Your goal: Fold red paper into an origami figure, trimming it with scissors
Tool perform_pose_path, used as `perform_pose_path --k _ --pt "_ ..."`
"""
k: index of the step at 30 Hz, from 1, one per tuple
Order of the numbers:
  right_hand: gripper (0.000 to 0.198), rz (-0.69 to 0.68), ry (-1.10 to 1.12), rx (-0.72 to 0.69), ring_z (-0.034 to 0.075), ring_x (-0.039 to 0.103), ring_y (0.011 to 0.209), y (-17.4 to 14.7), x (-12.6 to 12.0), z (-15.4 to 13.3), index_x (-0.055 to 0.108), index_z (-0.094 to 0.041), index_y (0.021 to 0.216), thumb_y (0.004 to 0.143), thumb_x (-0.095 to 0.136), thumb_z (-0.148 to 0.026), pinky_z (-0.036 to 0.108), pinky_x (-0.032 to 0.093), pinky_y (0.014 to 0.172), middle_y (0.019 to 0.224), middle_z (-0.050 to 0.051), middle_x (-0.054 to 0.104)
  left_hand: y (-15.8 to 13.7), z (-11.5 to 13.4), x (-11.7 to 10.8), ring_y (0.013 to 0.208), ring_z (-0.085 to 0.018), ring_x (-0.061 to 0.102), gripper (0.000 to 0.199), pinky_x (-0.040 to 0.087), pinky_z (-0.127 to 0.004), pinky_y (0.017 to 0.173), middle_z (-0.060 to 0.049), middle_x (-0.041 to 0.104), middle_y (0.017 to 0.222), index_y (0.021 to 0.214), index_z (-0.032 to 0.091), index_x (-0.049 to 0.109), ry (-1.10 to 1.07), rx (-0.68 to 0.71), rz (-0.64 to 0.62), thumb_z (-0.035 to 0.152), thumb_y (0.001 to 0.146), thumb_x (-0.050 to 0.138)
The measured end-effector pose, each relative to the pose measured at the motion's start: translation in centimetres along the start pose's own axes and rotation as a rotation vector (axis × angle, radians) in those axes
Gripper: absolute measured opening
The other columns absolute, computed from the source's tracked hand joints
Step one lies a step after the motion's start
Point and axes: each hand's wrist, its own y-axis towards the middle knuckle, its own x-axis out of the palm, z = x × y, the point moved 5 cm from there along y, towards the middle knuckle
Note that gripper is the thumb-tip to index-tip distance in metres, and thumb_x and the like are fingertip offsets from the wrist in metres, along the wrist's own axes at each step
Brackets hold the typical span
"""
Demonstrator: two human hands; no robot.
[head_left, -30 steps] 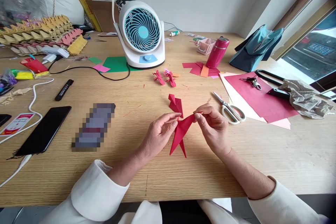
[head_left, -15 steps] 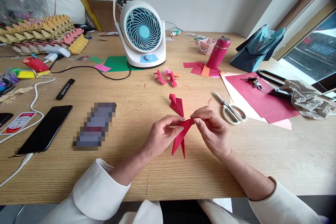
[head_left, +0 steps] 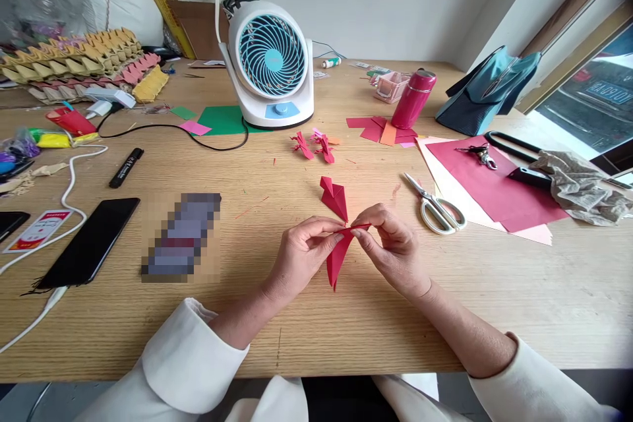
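Observation:
Between my two hands is a folded red paper piece (head_left: 338, 258), its long pointed ends hanging down over the table. My left hand (head_left: 304, 252) pinches its upper left side between thumb and fingers. At the upper right, my right hand (head_left: 393, 247) grips the paper's edge with thumb and forefinger; the fingertips hide part of the fold. Just beyond my hands lies another folded red paper piece (head_left: 335, 199). Farther back sit small red paper figures (head_left: 324, 148). White-handled scissors (head_left: 438, 210) rest to the right of my right hand.
A white and blue fan (head_left: 273, 66) stands at the back, near a pink bottle (head_left: 416, 99). Red paper sheets (head_left: 494, 184) lie at right with keys on top. Left are a black phone (head_left: 91, 241), a blurred-out object (head_left: 182, 237) and a black marker (head_left: 126, 168).
The held red paper has turned, so its hanging points now lie close together. My right hand has shifted slightly left, nearer my left hand.

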Motion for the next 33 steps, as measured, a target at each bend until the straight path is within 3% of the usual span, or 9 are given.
perform_pose_path --k 7,15,22,29,33 --pt "0.015 0.054 -0.069 -0.108 0.018 0.062 0.080 -0.1 -0.2 -0.7 0.065 -0.023 0.092 0.087 0.067 -0.008 0.035 0.050 0.073 0.086 0.004 0.066 -0.2 -0.8 0.4 0.094 -0.019 0.072 0.023 0.058 -0.028 0.083 -0.006 0.074 0.100 0.098 0.017 0.068 -0.145 -0.220 0.003 0.033 0.083 0.075" --pt "0.025 -0.044 -0.138 -0.231 0.019 0.063 0.079 -0.5 0.2 -1.8 0.066 -0.024 0.102 0.086 0.063 -0.004 0.034 0.053 0.067 0.088 0.005 0.064 -0.1 -0.1 0.1 0.069 -0.014 0.067 0.024 0.053 -0.022 0.061 -0.003 0.072 0.082 0.084 0.016 0.069 -0.024 -0.210 0.062 0.040 0.085 0.072" --pt "0.028 -0.086 -0.213 -0.295 0.019 0.065 0.080 -0.9 0.5 -1.6 0.065 -0.024 0.107 0.087 0.062 -0.004 0.033 0.055 0.067 0.089 0.006 0.064 0.0 -0.4 -0.1 0.064 -0.012 0.063 0.024 0.050 -0.022 0.060 -0.002 0.069 0.076 0.078 0.016 0.066 0.023 -0.200 0.068 0.038 0.087 0.069" --pt "0.030 -0.083 -0.191 -0.307 0.018 0.065 0.080 -0.9 0.5 -1.7 0.066 -0.026 0.108 0.087 0.061 -0.005 0.033 0.055 0.067 0.090 0.006 0.065 0.2 -0.4 1.1 0.090 -0.016 0.067 0.026 0.052 -0.023 0.075 -0.006 0.071 0.100 0.105 0.019 0.057 -0.252 -0.221 -0.114 0.038 0.090 0.067" --pt "0.029 -0.086 -0.184 -0.307 0.019 0.064 0.081 -0.8 0.4 -1.9 0.065 -0.025 0.107 0.087 0.061 -0.004 0.034 0.055 0.067 0.090 0.006 0.064 0.2 -0.6 1.0 0.078 -0.013 0.063 0.028 0.048 -0.021 0.067 -0.003 0.068 0.087 0.095 0.017 0.061 -0.236 -0.235 -0.083 0.044 0.089 0.067"
